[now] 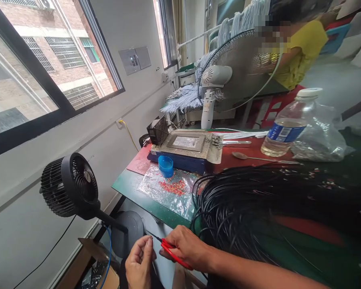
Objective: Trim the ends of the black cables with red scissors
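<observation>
My right hand (185, 247) grips a pair of red-handled scissors (175, 256) just off the table's front edge. Their dark, narrow tip points left, close to the fingertips of my left hand (140, 263). That left hand is closed in a pinch, with thumb and forefinger pressed together. What sits between them is too small to make out. A big bundle of black cables (228, 204) lies on the table just beyond my right forearm.
A plastic sheet (147, 184) holds red beads (174, 187) and a blue cup (165, 166). Behind stand a blue-sided heating device (180, 160), a spoon (243, 155) and a bottle (284, 132). A black fan (78, 184) is at left; a person in yellow (303, 56) sits beyond a white fan (213, 76).
</observation>
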`<act>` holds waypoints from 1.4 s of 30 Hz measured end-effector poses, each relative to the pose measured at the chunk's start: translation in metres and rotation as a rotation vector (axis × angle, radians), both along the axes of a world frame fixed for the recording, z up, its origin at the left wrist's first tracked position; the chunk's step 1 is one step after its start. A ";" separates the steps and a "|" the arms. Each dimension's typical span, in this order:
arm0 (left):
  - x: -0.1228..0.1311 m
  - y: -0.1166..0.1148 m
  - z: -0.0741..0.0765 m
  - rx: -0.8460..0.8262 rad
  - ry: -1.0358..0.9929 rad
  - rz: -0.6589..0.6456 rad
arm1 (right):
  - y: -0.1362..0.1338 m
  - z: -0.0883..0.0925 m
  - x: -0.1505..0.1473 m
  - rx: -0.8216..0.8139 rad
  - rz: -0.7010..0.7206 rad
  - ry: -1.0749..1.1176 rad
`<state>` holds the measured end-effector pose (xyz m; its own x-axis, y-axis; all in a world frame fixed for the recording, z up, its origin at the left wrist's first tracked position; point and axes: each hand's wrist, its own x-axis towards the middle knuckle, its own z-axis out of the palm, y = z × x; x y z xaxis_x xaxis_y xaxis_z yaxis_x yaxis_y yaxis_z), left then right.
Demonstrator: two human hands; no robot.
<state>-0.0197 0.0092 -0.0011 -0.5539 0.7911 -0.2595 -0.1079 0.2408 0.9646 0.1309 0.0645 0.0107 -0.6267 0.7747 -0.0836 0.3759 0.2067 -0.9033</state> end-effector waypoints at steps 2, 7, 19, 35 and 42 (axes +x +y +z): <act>0.002 -0.001 -0.001 -0.011 -0.056 -0.015 | 0.004 -0.003 0.000 -0.158 -0.037 0.139; 0.007 -0.005 -0.001 -0.015 -0.291 -0.085 | 0.011 -0.012 0.001 -0.518 -0.013 0.491; 0.022 -0.008 0.004 -0.064 -0.370 -0.034 | 0.009 0.001 0.005 -0.537 0.083 0.491; 0.019 -0.012 -0.007 -0.025 -0.455 -0.183 | 0.009 0.010 0.008 -0.734 0.107 0.446; 0.023 -0.012 -0.010 0.022 -0.531 -0.192 | 0.009 0.016 0.010 -0.757 0.126 0.414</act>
